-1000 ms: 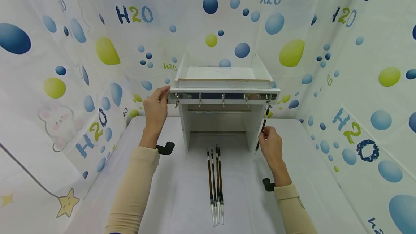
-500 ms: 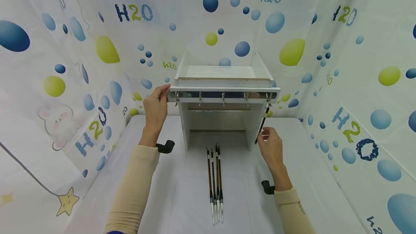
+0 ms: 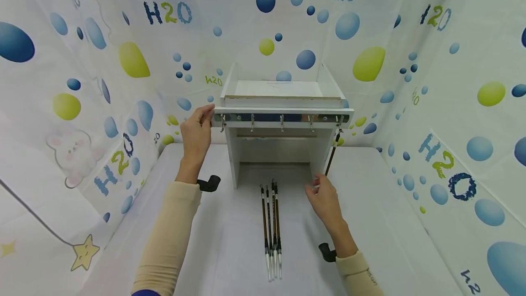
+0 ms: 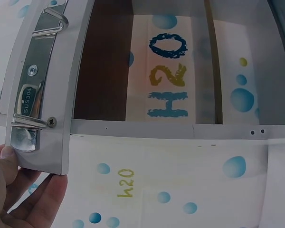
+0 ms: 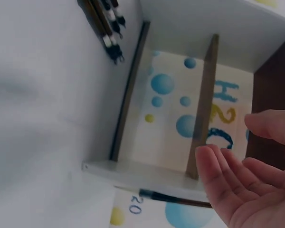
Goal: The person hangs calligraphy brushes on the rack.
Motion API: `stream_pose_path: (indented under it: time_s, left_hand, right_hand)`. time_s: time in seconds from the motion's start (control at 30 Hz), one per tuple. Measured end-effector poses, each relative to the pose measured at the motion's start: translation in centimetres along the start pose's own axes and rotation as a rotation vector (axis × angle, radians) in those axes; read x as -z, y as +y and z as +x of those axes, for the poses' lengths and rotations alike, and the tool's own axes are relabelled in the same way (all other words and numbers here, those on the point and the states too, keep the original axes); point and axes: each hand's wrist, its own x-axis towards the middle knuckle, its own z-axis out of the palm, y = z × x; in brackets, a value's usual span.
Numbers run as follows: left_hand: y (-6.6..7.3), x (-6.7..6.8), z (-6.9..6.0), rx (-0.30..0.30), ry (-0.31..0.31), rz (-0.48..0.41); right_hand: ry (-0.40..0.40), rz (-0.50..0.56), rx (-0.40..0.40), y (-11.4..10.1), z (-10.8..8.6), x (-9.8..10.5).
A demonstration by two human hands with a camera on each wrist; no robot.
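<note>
A white shelf [image 3: 232, 150] carries a metal hook rail [image 3: 267, 118] along its front edge. My left hand [image 3: 196, 138] pinches the rail board's left end; the left wrist view shows thumb and fingers around that corner [image 4: 57, 161]. From the rightmost hook hangs one brush [image 3: 332, 154], its tip at lower left in the right wrist view. Just below and left of it is my right hand [image 3: 326, 200], holding nothing, its fingers [image 5: 228, 175] relaxed and apart from the thumb. Several brushes [image 3: 274, 223] lie side by side on the table, bristle ends toward me.
The white-covered table [image 3: 382, 204] reaches out on both sides of the shelf. Behind and beside it hangs a patterned curtain [image 3: 246, 13] with blue and green dots. An open-topped compartment [image 3: 279, 89] forms the shelf's upper part.
My right hand has let go of the hanging brush and moved down and left, away from it. The brush stays on the hook. My left hand keeps its hold.
</note>
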Motion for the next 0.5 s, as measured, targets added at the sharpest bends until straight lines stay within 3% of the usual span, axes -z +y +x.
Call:
stream_pose_path:
  time_s: [0.2,0.5]
  left_hand:
    - [0.0,0.0,0.0,0.004,-0.004,0.001]
    - [0.0,0.0,0.0,0.007,-0.004,0.005]
  right_hand:
    - [-0.107,-0.030,-0.048,0.1,-1.2,-2.7]
    - [-0.135,0.012,-0.088,0.4,-3.5,-7.0]
